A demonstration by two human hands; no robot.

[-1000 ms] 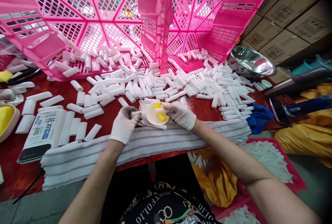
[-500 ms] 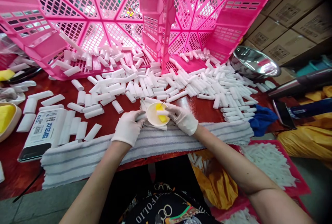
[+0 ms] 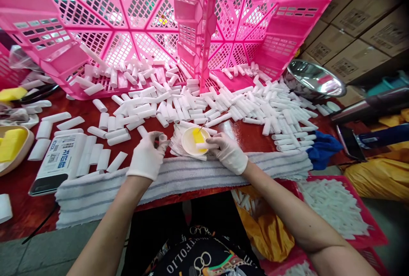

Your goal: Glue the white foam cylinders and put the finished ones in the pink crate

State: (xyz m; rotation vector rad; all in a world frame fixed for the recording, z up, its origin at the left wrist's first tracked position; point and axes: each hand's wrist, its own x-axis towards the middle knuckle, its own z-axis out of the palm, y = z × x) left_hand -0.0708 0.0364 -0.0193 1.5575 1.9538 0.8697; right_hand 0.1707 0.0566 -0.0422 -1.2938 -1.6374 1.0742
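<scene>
My right hand (image 3: 228,152), in a white glove, pinches a short white tube (image 3: 202,145) at the rim of a small cream bowl (image 3: 188,145). A yellow piece like a sponge (image 3: 198,134) lies inside this bowl, close to the tube's end. To the left of the bowl, my gloved left hand (image 3: 147,154) is closed round another white tube (image 3: 162,138), of which mostly one end shows. Thin whitish sheets (image 3: 175,139) lie under and beside the bowl. Many loose white tubes (image 3: 179,105) are heaped just beyond both hands.
Pink plastic baskets (image 3: 204,33) stand on their sides behind the heap. A striped towel (image 3: 191,171) lines the front edge. At left are a white scale-like device (image 3: 57,161) and a dish with yellow blocks (image 3: 14,144); at right, a metal bowl (image 3: 315,78) and blue cloth (image 3: 324,150).
My left hand has moved left, away from the bowl, with its tube. The right hand still holds its tube at the bowl and has shifted slightly right.
</scene>
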